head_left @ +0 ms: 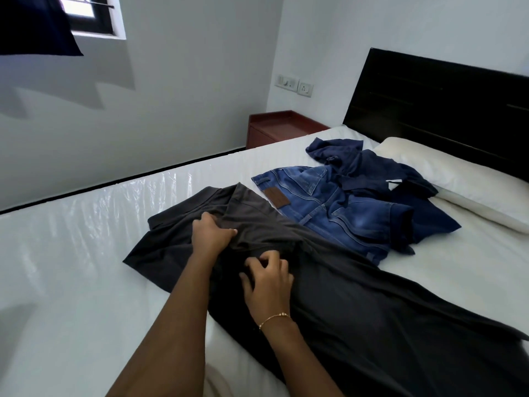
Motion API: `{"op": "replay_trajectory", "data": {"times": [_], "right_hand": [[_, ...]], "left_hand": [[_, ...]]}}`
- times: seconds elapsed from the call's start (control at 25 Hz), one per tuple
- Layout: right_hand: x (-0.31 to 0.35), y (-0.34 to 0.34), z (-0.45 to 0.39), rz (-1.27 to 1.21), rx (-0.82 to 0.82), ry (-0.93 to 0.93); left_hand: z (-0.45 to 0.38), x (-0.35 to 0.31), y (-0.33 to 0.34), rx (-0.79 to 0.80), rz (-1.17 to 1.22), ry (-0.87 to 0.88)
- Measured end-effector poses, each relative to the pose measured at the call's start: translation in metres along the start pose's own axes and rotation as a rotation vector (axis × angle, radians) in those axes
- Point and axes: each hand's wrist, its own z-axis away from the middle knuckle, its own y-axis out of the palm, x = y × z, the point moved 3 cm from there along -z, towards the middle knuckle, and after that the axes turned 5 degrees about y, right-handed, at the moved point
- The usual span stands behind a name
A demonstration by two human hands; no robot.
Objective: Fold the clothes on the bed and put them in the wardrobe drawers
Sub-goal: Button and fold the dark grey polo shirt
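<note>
Head view: both hands, left hand (211, 234) and right hand (267, 279), pinch the dark grey garment (343, 296) on the bed (71, 267).

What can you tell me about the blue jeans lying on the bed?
The blue jeans are faded mid-blue denim with a brown patch at the waistband, belt loops and stitched seams. They lie crumpled, unfolded, on the white bed, near the pillow. A navy shirt drapes over their far side, and the dark grey garment overlaps their near edge. Neither hand touches them.
</note>
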Motion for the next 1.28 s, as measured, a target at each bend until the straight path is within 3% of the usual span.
{"op": "replay_trajectory", "data": {"times": [0.12,0.32,0.48,0.56,0.64,0.76,0.84,0.96,1.16,1.28], "right_hand": [[-0.02,-0.009,-0.003,-0.339,0.159,0.351],[-0.028,-0.019,-0.008,-0.706,0.123,0.602],[-0.042,-0.028,-0.012,-0.619,-0.047,0.653],[-0.043,-0.029,-0.017,-0.545,0.047,0.654],[-0.039,-0.025,-0.024,-0.546,0.254,0.693],[-0.027,-0.018,-0.04,-0.444,0.484,0.608],[-0.017,-0.011,-0.046,-0.153,0.542,0.458],[-0.003,-0.009,-0.051,0.11,0.429,0.285],[0.011,-0.013,-0.072,0.154,0.229,0.113],[0.006,-0.005,-0.078,0.194,0.227,0.065]], "left_hand": [[0.017,0.0,0.0,0.105,-0.022,-0.118],[0.038,-0.004,0.008,0.289,0.093,-0.232],[0.038,-0.023,0.009,0.299,0.615,-0.349],[0.039,-0.036,0.008,0.291,0.864,-0.414],[0.039,-0.042,0.008,0.304,0.925,-0.435],[0.036,-0.049,0.008,0.3,0.892,-0.394],[0.031,-0.055,0.008,0.276,0.807,-0.304],[0.023,-0.061,0.007,0.219,0.699,-0.148],[0.013,-0.066,0.0,0.255,0.605,-0.022],[0.003,-0.061,0.0,0.17,0.587,-0.062]]}}
